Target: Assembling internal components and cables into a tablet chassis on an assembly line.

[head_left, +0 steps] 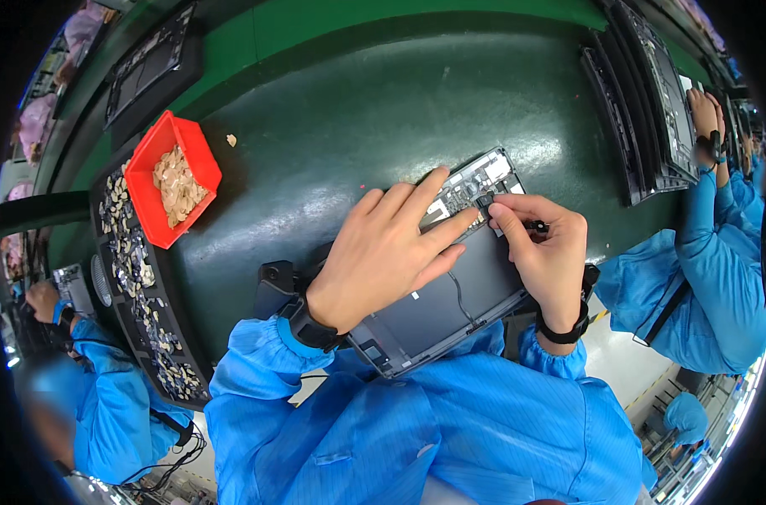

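An opened tablet-like device lies slanted on the bench before me. Its dark inner panel faces up, and a circuit board shows along its far end. My left hand rests over the device with fingers stretched out, the fingertips at the board's near edge. My right hand is closed in a pinch at the board, thumb and forefinger on a small black part. Another black bit shows among that hand's curled fingers; its kind I cannot make out. A thin dark cable runs across the panel.
A red bin of small tan pieces stands at the left, beside a black compartment tray of small parts. Stacked dark device housings stand at the far right. Co-workers in blue sit on both sides, and another housing lies far left.
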### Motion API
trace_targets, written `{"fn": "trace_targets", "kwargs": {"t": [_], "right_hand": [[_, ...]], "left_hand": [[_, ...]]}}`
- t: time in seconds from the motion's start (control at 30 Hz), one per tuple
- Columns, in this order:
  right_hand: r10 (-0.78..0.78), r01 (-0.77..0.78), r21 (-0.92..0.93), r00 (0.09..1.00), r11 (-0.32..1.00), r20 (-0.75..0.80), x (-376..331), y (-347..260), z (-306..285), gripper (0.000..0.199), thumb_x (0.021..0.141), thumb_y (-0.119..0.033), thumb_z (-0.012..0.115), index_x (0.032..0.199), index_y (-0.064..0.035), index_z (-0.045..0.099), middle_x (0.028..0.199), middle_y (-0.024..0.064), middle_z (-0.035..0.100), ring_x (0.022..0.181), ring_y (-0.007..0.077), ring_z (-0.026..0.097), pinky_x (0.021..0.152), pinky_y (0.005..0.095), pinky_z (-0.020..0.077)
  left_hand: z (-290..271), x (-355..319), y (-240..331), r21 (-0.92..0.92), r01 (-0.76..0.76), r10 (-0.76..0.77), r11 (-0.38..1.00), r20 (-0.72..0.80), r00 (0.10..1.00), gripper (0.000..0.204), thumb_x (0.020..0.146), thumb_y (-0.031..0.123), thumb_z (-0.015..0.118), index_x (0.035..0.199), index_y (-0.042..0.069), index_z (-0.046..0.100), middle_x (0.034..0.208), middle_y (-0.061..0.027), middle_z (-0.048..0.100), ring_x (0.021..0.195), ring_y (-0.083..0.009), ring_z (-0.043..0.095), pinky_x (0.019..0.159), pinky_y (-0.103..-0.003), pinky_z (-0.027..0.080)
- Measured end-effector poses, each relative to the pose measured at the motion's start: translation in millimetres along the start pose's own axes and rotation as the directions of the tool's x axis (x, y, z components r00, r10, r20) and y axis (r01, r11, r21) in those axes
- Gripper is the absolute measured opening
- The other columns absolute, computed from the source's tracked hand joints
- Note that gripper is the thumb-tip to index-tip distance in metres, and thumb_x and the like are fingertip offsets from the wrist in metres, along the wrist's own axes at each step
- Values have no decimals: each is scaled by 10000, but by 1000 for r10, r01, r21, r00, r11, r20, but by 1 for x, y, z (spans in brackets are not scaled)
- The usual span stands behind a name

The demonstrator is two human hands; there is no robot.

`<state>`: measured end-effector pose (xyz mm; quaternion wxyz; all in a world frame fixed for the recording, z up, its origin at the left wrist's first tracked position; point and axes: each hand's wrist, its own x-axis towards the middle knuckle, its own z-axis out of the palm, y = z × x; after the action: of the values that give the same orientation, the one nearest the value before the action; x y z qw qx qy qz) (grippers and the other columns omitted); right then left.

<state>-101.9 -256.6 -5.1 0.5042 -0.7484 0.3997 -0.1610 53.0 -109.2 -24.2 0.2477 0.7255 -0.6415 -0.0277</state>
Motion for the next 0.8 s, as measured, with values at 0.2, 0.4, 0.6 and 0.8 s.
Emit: {"fn": "trace_targets", "kwargs": {"t": [0.2, 0.4, 0.6, 0.8], "right_hand": [[26, -26, -70, 1000, 997, -6, -1, -4, 3, 131, 918, -75, 753, 1009, 15, 782, 808, 115, 777, 743, 117, 730, 633, 237, 547], [-1, 2, -95, 1000, 995, 14, -1, -5, 3, 129, 916, -72, 756, 1002, 21, 780, 798, 108, 773, 734, 108, 720, 622, 231, 535], [8, -6, -49, 1000, 999, 30, -1, -3, 2, 127, 916, -68, 756, 997, 28, 773, 797, 98, 770, 737, 106, 716, 620, 227, 530], [6, -5, -41, 1000, 999, 30, 1, -4, 2, 119, 920, -73, 754, 986, 25, 773, 800, 94, 771, 732, 101, 709, 616, 215, 514]], "left_hand": [[2, -1, -1, -13, 14, -15, 1000, -11, 1000, 389, 843, 344, 789, 1220, 254, 753, 1384, -125, 608, 927, -258, 636, 840, -479, 565], [2, -3, 0, -22, 15, -15, 1000, -17, 1000, 396, 840, 344, 788, 1222, 246, 753, 1387, -127, 607, 984, -263, 643, 864, -497, 563], [2, -3, 0, -28, 19, -19, 999, 0, 1000, 395, 844, 348, 783, 1224, 247, 754, 1393, -128, 602, 1001, -263, 640, 867, -498, 562], [1, -2, 0, -31, 22, -22, 999, 10, 1000, 397, 845, 350, 780, 1227, 245, 753, 1397, -124, 597, 1001, -262, 640, 867, -496, 561]]}}
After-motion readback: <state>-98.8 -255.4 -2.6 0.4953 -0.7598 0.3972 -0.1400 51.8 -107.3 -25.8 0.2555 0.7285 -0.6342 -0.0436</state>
